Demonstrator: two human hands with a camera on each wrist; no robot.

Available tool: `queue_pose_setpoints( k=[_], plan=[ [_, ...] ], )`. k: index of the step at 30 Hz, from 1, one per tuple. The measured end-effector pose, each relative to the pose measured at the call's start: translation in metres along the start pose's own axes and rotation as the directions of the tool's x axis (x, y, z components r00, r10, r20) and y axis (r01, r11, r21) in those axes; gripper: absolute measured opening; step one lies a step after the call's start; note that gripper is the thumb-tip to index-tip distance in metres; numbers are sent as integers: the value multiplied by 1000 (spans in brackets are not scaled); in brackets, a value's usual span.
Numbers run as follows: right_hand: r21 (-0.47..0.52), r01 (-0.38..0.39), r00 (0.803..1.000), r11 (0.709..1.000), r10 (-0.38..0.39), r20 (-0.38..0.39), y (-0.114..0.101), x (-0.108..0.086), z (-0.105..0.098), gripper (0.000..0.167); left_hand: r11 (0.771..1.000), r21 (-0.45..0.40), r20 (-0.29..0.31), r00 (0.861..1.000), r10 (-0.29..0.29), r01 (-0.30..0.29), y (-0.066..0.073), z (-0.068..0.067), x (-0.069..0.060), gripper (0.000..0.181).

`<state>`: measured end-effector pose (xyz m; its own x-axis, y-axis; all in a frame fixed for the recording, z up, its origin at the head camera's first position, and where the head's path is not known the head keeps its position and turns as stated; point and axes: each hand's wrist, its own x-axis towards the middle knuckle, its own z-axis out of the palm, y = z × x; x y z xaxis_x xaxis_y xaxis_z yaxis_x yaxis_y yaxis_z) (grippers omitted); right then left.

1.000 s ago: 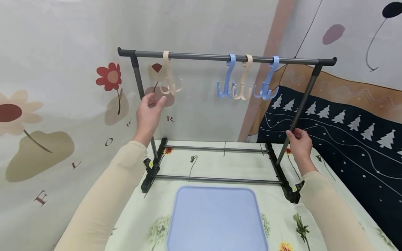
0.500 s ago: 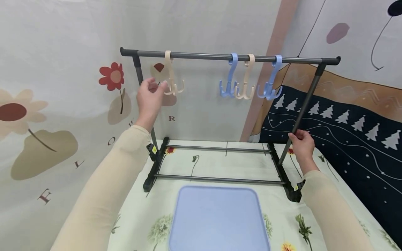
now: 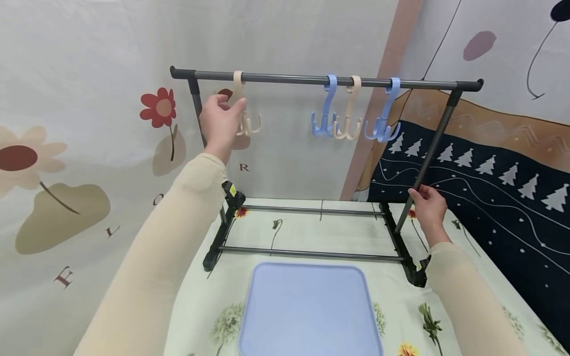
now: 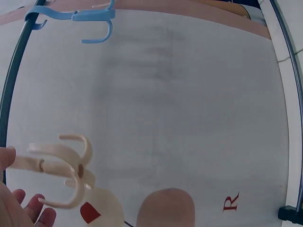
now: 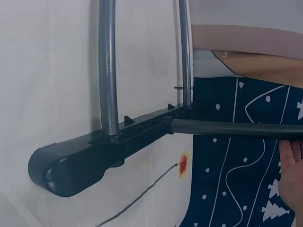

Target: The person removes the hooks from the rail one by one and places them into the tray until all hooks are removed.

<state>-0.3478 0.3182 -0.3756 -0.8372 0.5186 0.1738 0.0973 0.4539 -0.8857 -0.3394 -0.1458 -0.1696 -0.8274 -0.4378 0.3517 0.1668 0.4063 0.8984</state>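
A cream four-pronged hook (image 3: 238, 83) hangs near the left end of the rack's top bar (image 3: 285, 78). My left hand (image 3: 220, 121) is raised in front of it, partly covering its stem. In the left wrist view the thumb and fingers of that hand (image 4: 9, 203) are spread beside the stem of the cream hook (image 4: 57, 166); whether they touch it is unclear. With thumb and fingers my right hand (image 3: 429, 210) holds the rack's right post (image 3: 434, 146) low down. The right wrist view shows this hand (image 5: 292, 175) against the post (image 5: 236, 128).
Farther right on the bar hang a blue hook (image 3: 327, 99), a second cream hook (image 3: 352, 101) and another blue hook (image 3: 389, 101). The rack's black feet (image 3: 403, 252) stand on a floral cloth. A light blue tray (image 3: 311, 311) lies in front of the rack.
My left hand has risen and moved right, from below the left cream hook to its stem. The right hand stays on the post.
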Motion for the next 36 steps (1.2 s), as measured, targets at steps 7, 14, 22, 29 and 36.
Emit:
queue_pose_setpoints(
  k=[7,14,22,29,36],
  plan=[
    [7,27,999,1000,-27,-26,-1,-1,3,47,999,26,-21,1000,-18,19,4,11,-1,55],
    [-11,36,999,999,-37,-31,-1,-4,2,45,996,74,-31,998,-47,49,6,17,-1,49],
    [-5,52,998,999,-53,-34,1,-2,3,44,990,136,-111,993,-34,49,7,27,1,41],
    [-3,58,998,998,-58,-34,4,-1,4,46,996,90,-155,988,-7,21,6,36,9,37],
    [7,49,998,999,-49,-27,3,-1,3,46,998,68,-179,984,9,3,5,39,10,33]
  ],
)
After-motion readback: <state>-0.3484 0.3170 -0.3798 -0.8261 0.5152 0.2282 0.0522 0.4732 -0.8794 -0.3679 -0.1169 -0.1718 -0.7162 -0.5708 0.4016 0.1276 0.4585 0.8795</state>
